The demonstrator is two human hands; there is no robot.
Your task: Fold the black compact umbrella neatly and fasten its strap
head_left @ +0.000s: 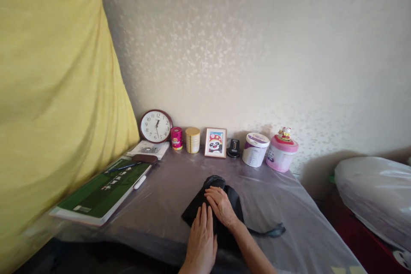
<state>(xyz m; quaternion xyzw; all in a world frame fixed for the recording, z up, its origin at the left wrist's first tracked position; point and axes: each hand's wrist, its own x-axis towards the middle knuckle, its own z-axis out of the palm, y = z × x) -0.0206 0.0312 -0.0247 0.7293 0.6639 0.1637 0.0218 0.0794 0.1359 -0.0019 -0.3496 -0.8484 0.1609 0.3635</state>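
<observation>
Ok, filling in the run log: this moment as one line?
left hand: flat on black cloth | right hand: on black cloth | black cloth: lying on table

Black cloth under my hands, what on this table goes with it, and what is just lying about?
In hand: black cloth, its strap trailing to the right; left hand and right hand, both laid flat on it.
Lying about: clock, red tin, yellow tin, panda picture, white tub, pink tub, green book, pen.
</observation>
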